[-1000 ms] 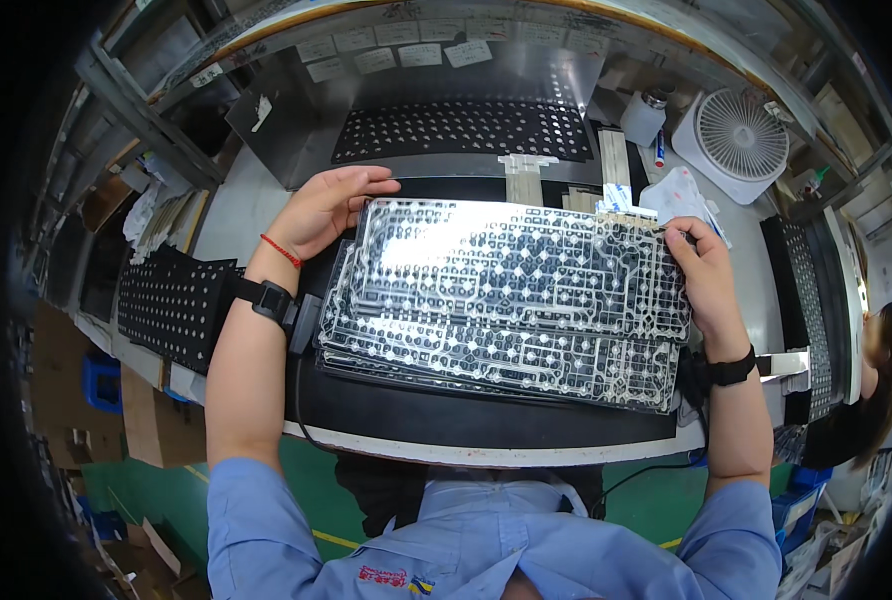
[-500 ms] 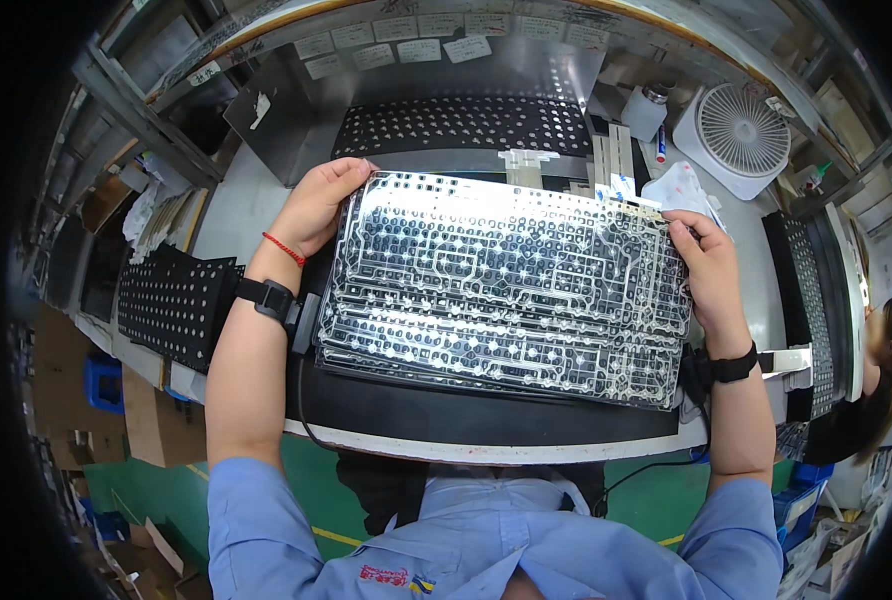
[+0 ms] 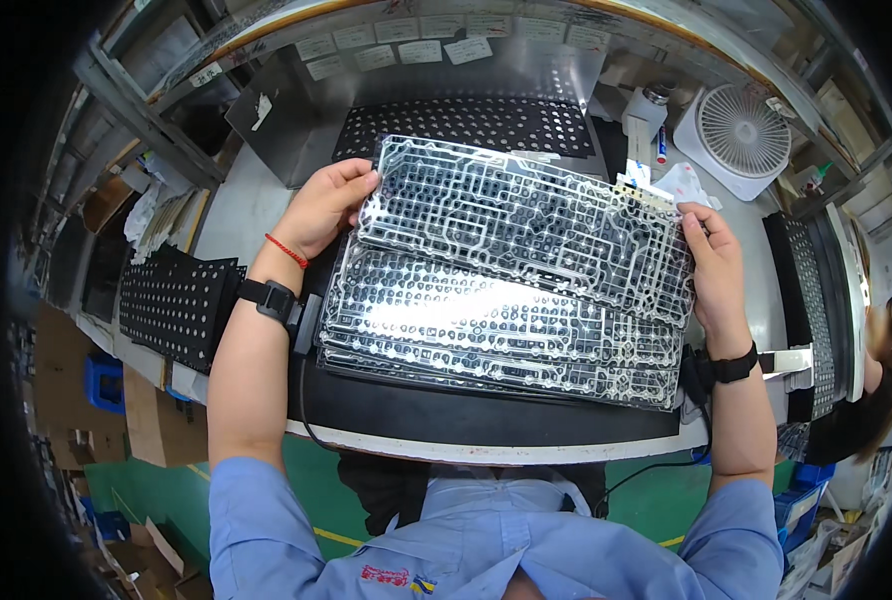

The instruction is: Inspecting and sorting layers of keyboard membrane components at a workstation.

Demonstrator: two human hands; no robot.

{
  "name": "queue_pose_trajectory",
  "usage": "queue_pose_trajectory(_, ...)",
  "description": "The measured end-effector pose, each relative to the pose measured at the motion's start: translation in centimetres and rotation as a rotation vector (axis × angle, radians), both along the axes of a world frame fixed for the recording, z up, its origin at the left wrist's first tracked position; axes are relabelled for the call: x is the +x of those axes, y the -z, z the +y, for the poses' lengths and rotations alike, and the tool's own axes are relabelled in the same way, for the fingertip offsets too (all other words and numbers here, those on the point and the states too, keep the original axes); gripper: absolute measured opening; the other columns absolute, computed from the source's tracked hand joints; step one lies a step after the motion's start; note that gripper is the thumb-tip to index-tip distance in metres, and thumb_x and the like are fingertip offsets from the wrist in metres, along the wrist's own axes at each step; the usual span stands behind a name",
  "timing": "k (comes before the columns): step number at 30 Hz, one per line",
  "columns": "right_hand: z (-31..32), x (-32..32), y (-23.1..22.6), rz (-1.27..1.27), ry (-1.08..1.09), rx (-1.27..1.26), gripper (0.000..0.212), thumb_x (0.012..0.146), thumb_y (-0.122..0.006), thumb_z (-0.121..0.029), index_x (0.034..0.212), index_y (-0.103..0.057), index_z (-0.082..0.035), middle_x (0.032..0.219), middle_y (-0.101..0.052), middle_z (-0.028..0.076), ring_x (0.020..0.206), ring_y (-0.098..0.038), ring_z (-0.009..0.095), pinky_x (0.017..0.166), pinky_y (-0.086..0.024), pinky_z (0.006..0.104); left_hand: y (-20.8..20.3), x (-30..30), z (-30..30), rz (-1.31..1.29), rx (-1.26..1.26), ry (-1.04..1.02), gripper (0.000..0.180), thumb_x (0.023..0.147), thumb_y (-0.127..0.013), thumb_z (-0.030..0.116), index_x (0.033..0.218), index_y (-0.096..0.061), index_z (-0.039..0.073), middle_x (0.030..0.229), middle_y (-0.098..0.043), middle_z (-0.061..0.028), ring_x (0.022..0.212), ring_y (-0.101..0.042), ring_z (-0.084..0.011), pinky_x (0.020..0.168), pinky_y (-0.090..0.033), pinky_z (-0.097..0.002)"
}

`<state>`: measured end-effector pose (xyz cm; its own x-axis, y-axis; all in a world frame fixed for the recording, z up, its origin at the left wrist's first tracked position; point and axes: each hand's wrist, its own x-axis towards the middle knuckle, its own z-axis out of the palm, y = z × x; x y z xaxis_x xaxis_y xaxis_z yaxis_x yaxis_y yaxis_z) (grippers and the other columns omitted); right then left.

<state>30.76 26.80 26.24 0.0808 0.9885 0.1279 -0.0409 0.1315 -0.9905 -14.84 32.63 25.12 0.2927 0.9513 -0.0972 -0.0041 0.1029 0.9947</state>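
Observation:
A clear keyboard membrane sheet (image 3: 526, 215) with silvery printed traces is held up by its two short sides. My left hand (image 3: 334, 205) pinches its left edge between thumb and fingers. At the right edge, my right hand (image 3: 708, 250) grips the same sheet near its upper corner. Beneath it lies a stack of similar membrane sheets (image 3: 446, 315), fanned slightly toward me, with strong glare on the top one. The stack rests on a black mat (image 3: 486, 415). The lifted sheet hides the stack's far part.
Behind the sheets lies a black perforated panel (image 3: 466, 125) by a metal guard. A white fan (image 3: 744, 130), a bottle (image 3: 648, 108) and a marker (image 3: 661, 145) stand at far right. More perforated panels (image 3: 171, 308) lie at left. Another person (image 3: 881, 370) is at the right edge.
The held sheet has lifted and moved away from me, its far edge now higher, separating from the stack and exposing the sheets beneath. Both hands still hold its sides.

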Motion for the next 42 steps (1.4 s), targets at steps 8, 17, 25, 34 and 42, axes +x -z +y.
queue_pose_trajectory(8, 0.4, 0.5, 0.6, -0.027, -0.016, 0.03, 0.02, 0.098, -0.054, -0.017, 0.109, -0.062, -0.002, 0.088, -0.064, -0.003, 0.074, -0.052, 0.001, 0.066, -0.038, 0.0176, 0.7, -0.3, 0.8, -0.154, 0.006, -0.132, 0.017, 0.097, -0.057, 0.02, 0.103, -0.061, 0.005, 0.093, -0.066, 0.0007, 0.085, -0.061, -0.0055, 0.077, -0.048, -0.0217)
queue_pose_trajectory(17, 0.0, 0.8, 0.2, -0.003, 0.056, 0.095, 0.023, 0.099, -0.053, -0.023, 0.102, -0.064, -0.003, 0.073, -0.055, -0.007, 0.052, -0.039, 0.001, 0.05, -0.031, 0.0191, 1.2, -2.2, 1.3, -0.282, 0.083, -0.016, 0.018, 0.099, -0.052, 0.024, 0.103, -0.06, 0.009, 0.073, -0.055, 0.0045, 0.059, -0.044, -0.006, 0.056, -0.036, -0.0215)
queue_pose_trajectory(25, -0.1, 0.8, -0.1, -0.062, 0.033, 0.141, 0.031, 0.096, -0.055, -0.014, 0.124, -0.051, 0.0, 0.087, -0.064, -0.001, 0.075, -0.055, 0.002, 0.061, -0.04, 0.0163, -1.1, 1.2, -0.6, -0.113, 0.07, -0.274, 0.025, 0.1, -0.05, 0.028, 0.108, -0.061, 0.008, 0.09, -0.066, -0.0001, 0.073, -0.061, -0.0081, 0.063, -0.043, -0.0183)
queue_pose_trajectory(34, -0.7, -0.8, -1.1, -0.064, -0.006, 0.216, 0.05, 0.093, -0.056, -0.004, 0.139, -0.04, 0.001, 0.111, -0.061, 0.005, 0.079, -0.058, 0.005, 0.067, -0.045, 0.0185, 1.0, -1.3, 1.2, 0.036, 0.07, -0.207, 0.022, 0.099, -0.053, 0.032, 0.097, -0.059, 0.01, 0.07, -0.057, 0.0035, 0.067, -0.057, -0.0073, 0.061, -0.042, -0.0197)
queue_pose_trajectory(42, 0.0, 0.4, 0.1, -0.225, 0.018, 0.097, 0.027, 0.093, -0.059, -0.01, 0.118, -0.059, -0.001, 0.103, -0.061, 0.002, 0.087, -0.054, 0.005, 0.079, -0.043, 0.022, 0.6, -1.2, 1.3, -0.178, 0.003, -0.53, 0.024, 0.1, -0.051, 0.032, 0.102, -0.057, 0.009, 0.086, -0.06, -0.0011, 0.076, -0.059, -0.0111, 0.065, -0.044, -0.022)
